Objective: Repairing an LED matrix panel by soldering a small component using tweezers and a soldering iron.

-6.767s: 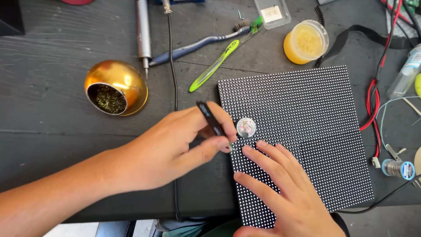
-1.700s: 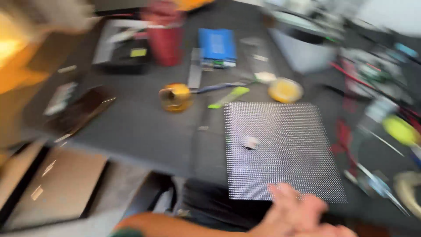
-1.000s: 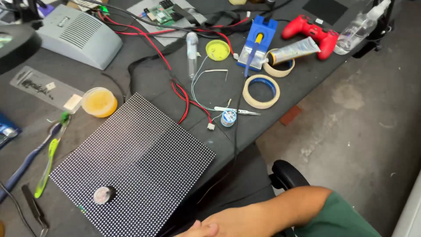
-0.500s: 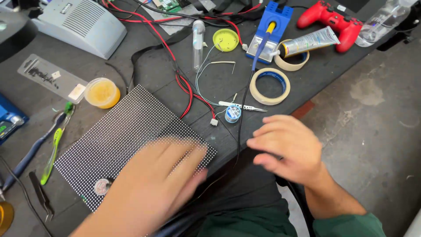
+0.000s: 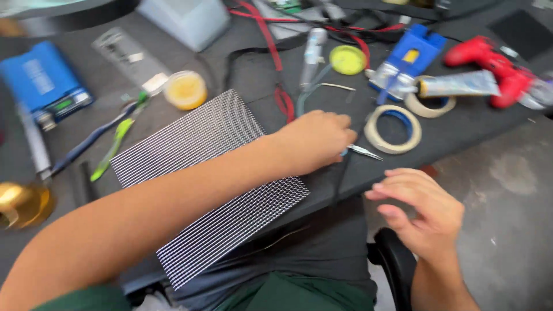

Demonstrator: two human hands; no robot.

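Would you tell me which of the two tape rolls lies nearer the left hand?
The flat, pale roll of tape just right of the left hand; the other roll sits farther back under the silver tube.

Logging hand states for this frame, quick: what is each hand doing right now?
Left hand: curled closed at the metal tweezers; whether it grips them cannot be told.
Right hand: open, holding nothing, off the table edge.

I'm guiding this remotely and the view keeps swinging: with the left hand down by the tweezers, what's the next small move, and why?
Probably close the left hand on the metal tweezers and lift. Its fingers already rest at their near end, tips pointing toward the tape roll. The right hand hovers open off the table edge, holding nothing. Whether the tweezers are already pinched is hidden.
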